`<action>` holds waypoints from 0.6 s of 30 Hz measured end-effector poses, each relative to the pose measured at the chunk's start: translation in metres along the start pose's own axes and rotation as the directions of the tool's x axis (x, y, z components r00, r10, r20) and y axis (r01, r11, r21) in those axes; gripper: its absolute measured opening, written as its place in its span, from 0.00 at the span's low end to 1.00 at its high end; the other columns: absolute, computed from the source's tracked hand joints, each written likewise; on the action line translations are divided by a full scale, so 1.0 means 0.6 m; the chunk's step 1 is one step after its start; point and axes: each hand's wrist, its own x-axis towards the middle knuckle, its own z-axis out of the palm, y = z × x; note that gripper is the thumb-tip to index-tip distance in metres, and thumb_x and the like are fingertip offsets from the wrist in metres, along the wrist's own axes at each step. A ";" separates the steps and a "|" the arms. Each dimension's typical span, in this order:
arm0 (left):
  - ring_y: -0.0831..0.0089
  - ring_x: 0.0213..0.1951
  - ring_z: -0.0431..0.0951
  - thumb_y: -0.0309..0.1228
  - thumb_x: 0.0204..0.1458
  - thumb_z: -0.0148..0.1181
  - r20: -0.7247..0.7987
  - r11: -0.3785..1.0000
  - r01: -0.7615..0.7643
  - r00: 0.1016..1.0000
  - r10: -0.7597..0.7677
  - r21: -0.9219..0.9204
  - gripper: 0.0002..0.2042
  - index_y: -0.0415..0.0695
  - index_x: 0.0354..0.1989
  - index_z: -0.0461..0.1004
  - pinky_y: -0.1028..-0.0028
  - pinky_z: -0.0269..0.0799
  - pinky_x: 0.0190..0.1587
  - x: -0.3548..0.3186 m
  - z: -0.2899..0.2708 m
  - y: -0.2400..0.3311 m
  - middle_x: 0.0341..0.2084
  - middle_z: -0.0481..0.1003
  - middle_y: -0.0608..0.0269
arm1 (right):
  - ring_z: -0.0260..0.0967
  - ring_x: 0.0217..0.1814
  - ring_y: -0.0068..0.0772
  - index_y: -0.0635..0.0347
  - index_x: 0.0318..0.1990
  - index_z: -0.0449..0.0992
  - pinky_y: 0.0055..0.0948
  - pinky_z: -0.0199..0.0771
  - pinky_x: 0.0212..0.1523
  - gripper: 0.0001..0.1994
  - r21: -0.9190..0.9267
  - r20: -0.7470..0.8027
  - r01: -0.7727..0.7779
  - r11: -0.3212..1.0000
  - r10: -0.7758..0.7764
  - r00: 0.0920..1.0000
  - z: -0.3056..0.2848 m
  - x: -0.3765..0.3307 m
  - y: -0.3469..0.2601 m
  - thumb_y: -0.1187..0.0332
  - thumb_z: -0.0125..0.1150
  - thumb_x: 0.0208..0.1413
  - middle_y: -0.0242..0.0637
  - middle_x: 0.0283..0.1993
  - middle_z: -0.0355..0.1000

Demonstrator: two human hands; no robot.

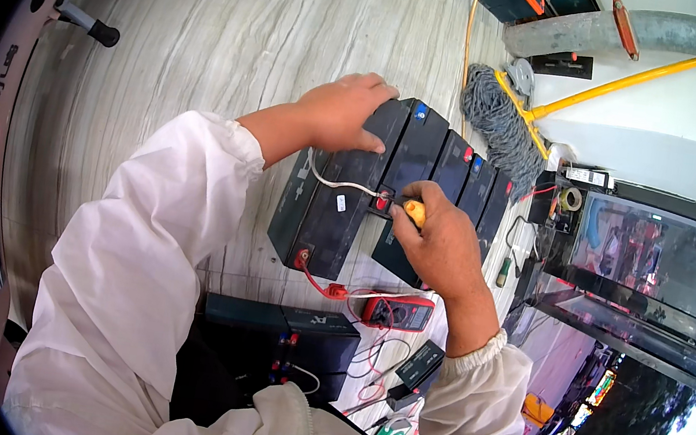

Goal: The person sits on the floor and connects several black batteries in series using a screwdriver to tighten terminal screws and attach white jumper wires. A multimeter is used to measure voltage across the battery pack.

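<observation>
Several black lead-acid batteries stand side by side on the floor. My left hand (342, 112) grips the far end of the leftmost battery (335, 216), thumb on its top and fingers over the edge. In my right hand (449, 248) is a screwdriver (413, 213) with a yellow handle, its tip end by a red terminal (382, 199). My fingers hide its shaft, so I cannot tell whether it touches the screw. A white wire (337, 184) runs over the leftmost battery to that terminal. From this battery's near terminal (302, 257), a red wire leads to a red connector (336, 291).
A red multimeter (399, 312) lies close by, among loose wires. Another black battery (285, 320) stands near my lap, with a black adapter (420, 366) to its right. A grey mop (504, 119) leans far right. A green-handled screwdriver (503, 272) and a pink vehicle (3, 169) flank the area.
</observation>
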 end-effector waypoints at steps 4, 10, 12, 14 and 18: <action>0.53 0.63 0.69 0.39 0.46 0.74 -0.030 1.000 -0.002 1.000 0.002 0.011 0.36 0.45 0.65 0.66 0.60 0.70 0.62 0.001 0.005 0.006 0.60 0.68 0.57 | 0.78 0.34 0.55 0.61 0.45 0.73 0.45 0.77 0.35 0.15 0.105 -0.207 -0.163 0.981 0.181 0.961 0.039 -0.016 -0.008 0.60 0.65 0.61 0.51 0.32 0.78; 0.52 0.65 0.67 0.42 0.46 0.74 -0.005 1.000 0.004 1.000 -0.004 0.016 0.39 0.44 0.67 0.65 0.59 0.68 0.64 0.001 0.000 0.006 0.62 0.67 0.55 | 0.79 0.33 0.53 0.65 0.45 0.72 0.43 0.77 0.35 0.17 0.222 -0.330 -0.293 0.930 0.355 0.875 0.068 -0.022 -0.040 0.58 0.63 0.64 0.51 0.32 0.78; 0.52 0.65 0.68 0.42 0.46 0.75 -0.008 1.000 -0.003 1.000 0.003 0.006 0.39 0.44 0.67 0.65 0.60 0.68 0.64 0.001 0.001 0.005 0.62 0.68 0.55 | 0.79 0.33 0.54 0.65 0.45 0.72 0.43 0.77 0.35 0.17 0.198 -0.328 -0.286 0.938 0.338 0.882 0.066 -0.024 -0.039 0.58 0.63 0.64 0.51 0.32 0.78; 0.51 0.63 0.69 0.41 0.45 0.75 -0.025 1.000 -0.021 0.999 0.021 -0.018 0.40 0.43 0.67 0.64 0.60 0.69 0.63 0.002 0.000 -0.001 0.62 0.68 0.52 | 0.79 0.33 0.54 0.65 0.44 0.72 0.44 0.76 0.35 0.17 0.199 -0.329 -0.307 0.931 0.358 0.874 0.066 -0.024 -0.039 0.57 0.63 0.64 0.51 0.32 0.78; 0.49 0.61 0.71 0.39 0.45 0.75 -0.118 0.992 0.008 0.993 -0.024 -0.128 0.39 0.40 0.66 0.65 0.61 0.69 0.62 -0.001 -0.004 -0.021 0.59 0.69 0.45 | 0.79 0.34 0.55 0.65 0.44 0.72 0.44 0.77 0.36 0.18 0.201 -0.406 -0.316 0.927 0.372 0.835 0.081 -0.022 -0.041 0.56 0.63 0.63 0.51 0.32 0.78</action>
